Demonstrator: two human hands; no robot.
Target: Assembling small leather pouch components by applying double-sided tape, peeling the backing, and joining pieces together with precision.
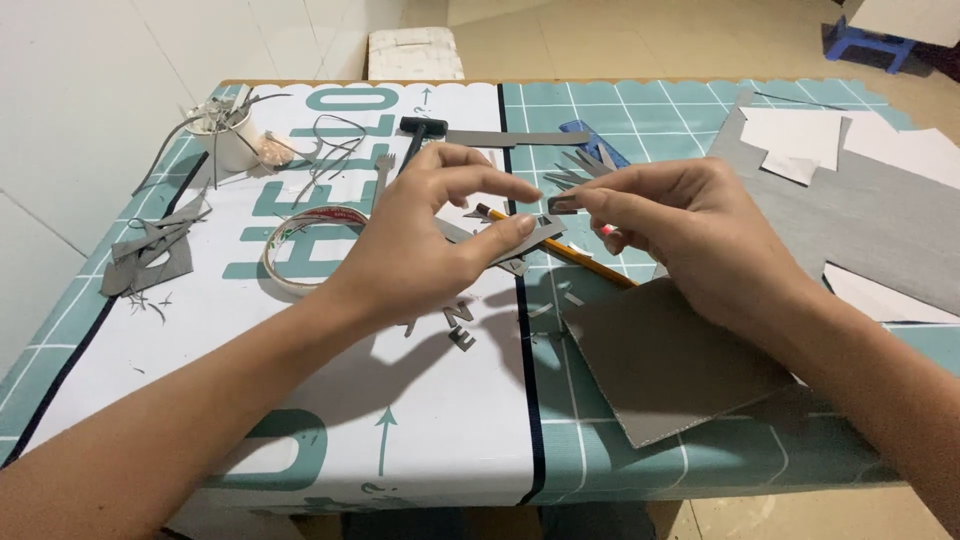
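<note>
Grey card strip [527, 240] held above the table's middle, clamped by the left hand [420, 240] between thumb tip and curled fingers. Long axis running from about 8 o'clock up to 2 o'clock, upper end toward the right hand [680, 225]. Right thumb and forefinger pressed together on a tiny dark grey piece [562, 204] just at 1 o'clock of the strip's upper end, nearly touching it; contact or a small gap between the two, impossible to tell. Both hands equally close to the meeting point, left coming in from 9 o'clock, right from 3 o'clock.

Directly beneath, a yellow pencil [580, 262] lying on the teal grid mat [640, 120], slanting from 10 to 4 o'clock. Large grey card sheet [660, 365] at 5 o'clock of the hands. Roll of clear tape [300, 250] at 9 o'clock of the left hand; white cup [232, 140] with offcuts farther out at 10 o'clock. Small cut letters [460, 325] at 6 o'clock, under the left wrist's shadow.
</note>
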